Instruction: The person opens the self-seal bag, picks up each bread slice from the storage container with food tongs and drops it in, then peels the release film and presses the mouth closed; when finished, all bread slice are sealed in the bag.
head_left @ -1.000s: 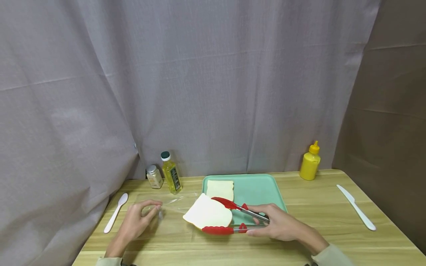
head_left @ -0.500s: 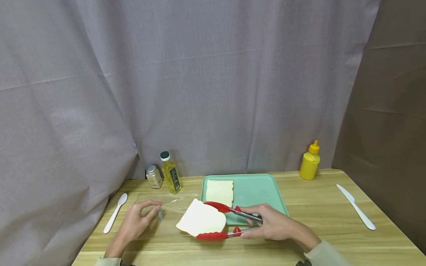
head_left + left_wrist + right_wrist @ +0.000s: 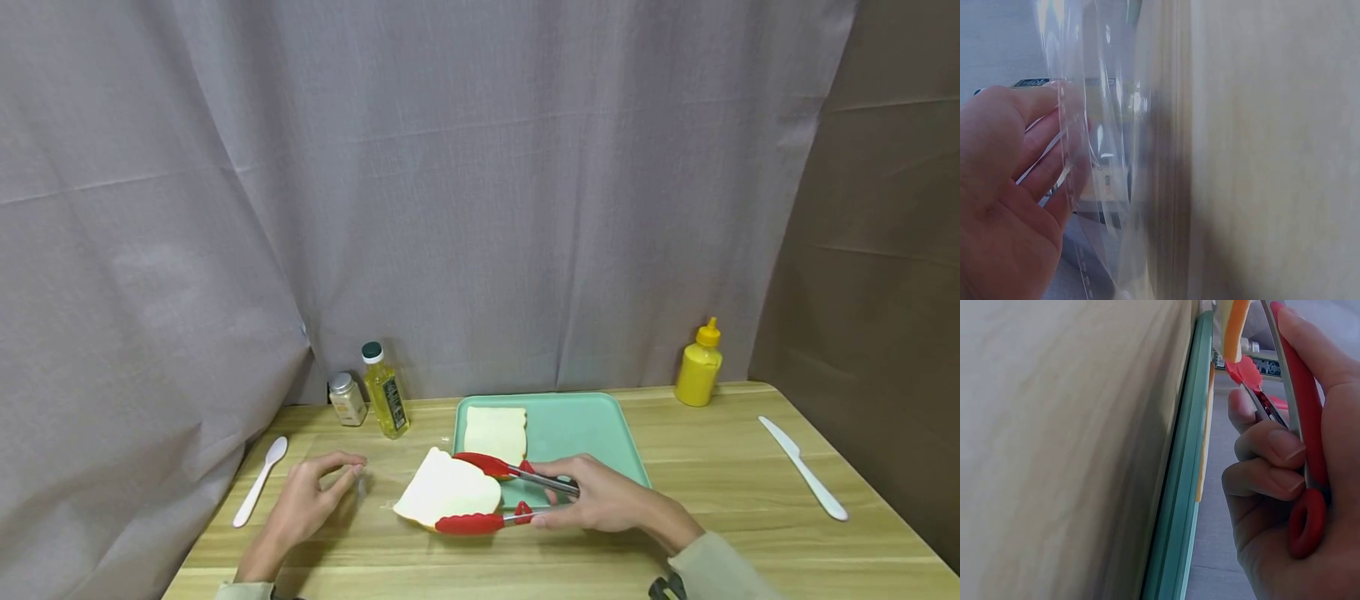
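Observation:
My left hand (image 3: 313,498) pinches the edge of a clear plastic bag (image 3: 1105,140), which lies thin and hard to see on the wood in the head view. My right hand (image 3: 603,497) grips a pair of red-tipped tongs (image 3: 471,524), its fingers curled round the handles in the right wrist view. Between the tongs' red heads is a white slice of bread (image 3: 447,493) with a yellowish crust, tilted, left of the right hand. Its left corner reaches the area of the bag. Another bread slice (image 3: 495,428) lies on the green tray (image 3: 573,442) behind.
An oil bottle (image 3: 387,396) and a small seasoning jar (image 3: 348,402) stand at the back left. A white spoon (image 3: 261,482) lies left of the left hand. Far right are a yellow squeeze bottle (image 3: 698,371) and a white knife (image 3: 804,468). A grey curtain (image 3: 480,192) closes off the back.
The right hand has carried the tongs and bread slice leftward, off the tray's front corner toward the bag. The left hand has stayed almost still at the bag's edge.

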